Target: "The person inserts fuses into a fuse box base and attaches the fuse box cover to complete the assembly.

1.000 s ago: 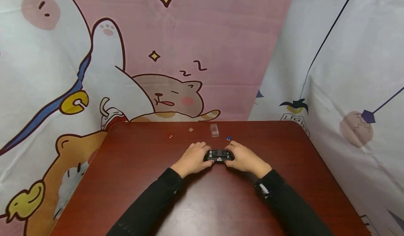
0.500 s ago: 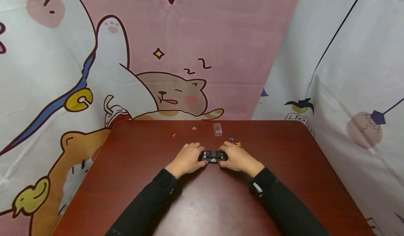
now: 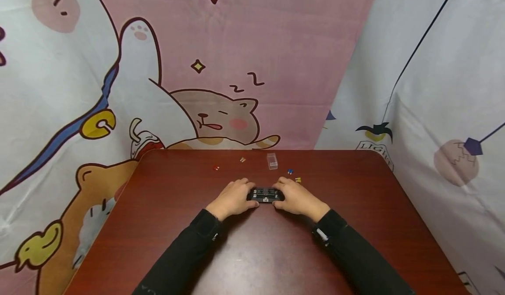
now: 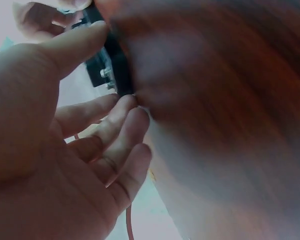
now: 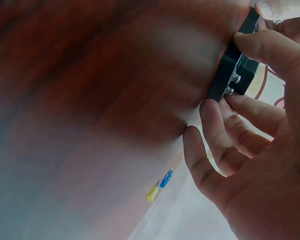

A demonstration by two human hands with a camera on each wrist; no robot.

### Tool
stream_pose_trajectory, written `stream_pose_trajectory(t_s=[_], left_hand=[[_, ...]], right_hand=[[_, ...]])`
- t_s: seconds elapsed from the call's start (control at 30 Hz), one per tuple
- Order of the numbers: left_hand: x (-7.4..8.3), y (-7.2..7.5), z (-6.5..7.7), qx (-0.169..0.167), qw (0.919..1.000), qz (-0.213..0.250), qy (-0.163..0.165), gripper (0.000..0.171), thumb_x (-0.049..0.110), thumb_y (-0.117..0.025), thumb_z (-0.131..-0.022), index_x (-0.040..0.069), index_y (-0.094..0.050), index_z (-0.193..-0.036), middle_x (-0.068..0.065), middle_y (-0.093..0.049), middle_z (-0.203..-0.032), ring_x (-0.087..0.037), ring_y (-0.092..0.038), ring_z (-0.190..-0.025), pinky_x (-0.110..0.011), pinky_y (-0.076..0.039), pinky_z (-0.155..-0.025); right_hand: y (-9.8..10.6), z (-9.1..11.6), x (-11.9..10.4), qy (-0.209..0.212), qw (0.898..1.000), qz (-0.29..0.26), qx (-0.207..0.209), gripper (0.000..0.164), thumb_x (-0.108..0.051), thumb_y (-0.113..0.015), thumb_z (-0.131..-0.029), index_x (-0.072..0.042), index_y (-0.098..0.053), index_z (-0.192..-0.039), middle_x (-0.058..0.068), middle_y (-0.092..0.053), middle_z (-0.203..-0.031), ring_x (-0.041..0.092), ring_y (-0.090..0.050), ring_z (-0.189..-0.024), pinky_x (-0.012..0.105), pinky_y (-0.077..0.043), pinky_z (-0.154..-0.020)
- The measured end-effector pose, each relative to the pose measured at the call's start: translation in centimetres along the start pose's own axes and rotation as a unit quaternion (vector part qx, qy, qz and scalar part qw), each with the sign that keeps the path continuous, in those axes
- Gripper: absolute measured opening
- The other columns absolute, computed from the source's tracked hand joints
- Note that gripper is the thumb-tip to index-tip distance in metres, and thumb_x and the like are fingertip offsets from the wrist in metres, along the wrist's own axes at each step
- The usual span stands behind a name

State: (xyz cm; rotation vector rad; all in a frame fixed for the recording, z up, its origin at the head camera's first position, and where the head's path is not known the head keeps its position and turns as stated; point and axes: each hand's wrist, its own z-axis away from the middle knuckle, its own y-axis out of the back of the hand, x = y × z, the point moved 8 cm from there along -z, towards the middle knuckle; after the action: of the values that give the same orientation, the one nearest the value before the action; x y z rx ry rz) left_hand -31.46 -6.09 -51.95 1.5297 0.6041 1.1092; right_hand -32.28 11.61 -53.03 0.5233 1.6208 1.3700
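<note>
A black fuse block with metal screw terminals lies on the table between both hands. My left hand pinches its left end, thumb on the near side and fingers at the far side. At the right end, my right hand grips it the same way. In the left wrist view, thumb and fingertips touch the edges of the fuse block. The right wrist view has the fuse block between thumb and fingers, with silver screws visible. Beyond the right hand lie a yellow blade fuse and a blue blade fuse.
Farther back on the brown table sits a clear plastic box. A red fuse and a tan fuse lie to its left. A patterned cloth hangs behind the table's far edge.
Both hands have slid the fuse block a little left, mostly in the first half second. The yellow fuse, hidden behind the right hand before, now shows. The head view has shifted slightly.
</note>
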Motion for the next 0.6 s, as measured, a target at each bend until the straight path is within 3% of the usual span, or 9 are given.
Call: stream_pose_trajectory(t_s=[0.23, 0.37, 0.47, 0.6], left_hand=[[0.2, 0.0, 0.1, 0.001, 0.9999, 0.016, -0.002, 0.05, 0.041, -0.082, -0.101, 0.012, -0.073, -0.141, -0.006, -0.068, -0.119, -0.022, -0.066, -0.098, -0.044, -0.057, -0.093], [0.2, 0.0, 0.2, 0.001, 0.9998, 0.019, -0.001, 0.051, 0.043, -0.082, -0.1, 0.013, -0.074, -0.14, -0.006, -0.068, -0.119, -0.021, -0.065, -0.098, -0.044, -0.057, -0.093], [0.2, 0.0, 0.2, 0.002, 0.9998, 0.019, -0.004, 0.052, 0.044, -0.083, -0.1, 0.013, -0.074, -0.14, -0.006, -0.068, -0.12, -0.021, -0.064, -0.098, -0.044, -0.057, -0.094], [0.3, 0.1, 0.1, -0.003, 0.9999, 0.011, -0.004, 0.055, 0.044, -0.083, -0.1, 0.012, -0.072, -0.143, -0.008, -0.068, -0.124, -0.024, -0.065, -0.103, -0.047, -0.055, -0.1]], right_hand=[[0.1, 0.2, -0.1, 0.008, 1.0, -0.001, -0.002, 0.055, -0.034, -0.084, -0.098, -0.008, -0.07, -0.145, 0.004, -0.064, -0.127, 0.016, -0.061, -0.105, 0.041, -0.055, -0.094], [0.2, 0.3, 0.4, 0.005, 1.0, -0.015, -0.013, 0.061, -0.035, -0.083, -0.099, -0.01, -0.065, -0.151, 0.005, -0.065, -0.134, 0.017, -0.061, -0.109, 0.043, -0.056, -0.097], [1.2, 0.6, 1.0, 0.003, 0.999, -0.039, -0.01, 0.062, -0.034, -0.081, -0.1, -0.01, -0.063, -0.154, 0.007, -0.066, -0.137, 0.019, -0.063, -0.113, 0.047, -0.057, -0.102], [3.8, 0.9, 2.2, -0.003, 0.998, -0.055, 0.032, 0.047, -0.028, -0.074, -0.105, -0.005, -0.068, -0.146, 0.01, -0.072, -0.133, 0.025, -0.069, -0.114, 0.052, -0.058, -0.103]])
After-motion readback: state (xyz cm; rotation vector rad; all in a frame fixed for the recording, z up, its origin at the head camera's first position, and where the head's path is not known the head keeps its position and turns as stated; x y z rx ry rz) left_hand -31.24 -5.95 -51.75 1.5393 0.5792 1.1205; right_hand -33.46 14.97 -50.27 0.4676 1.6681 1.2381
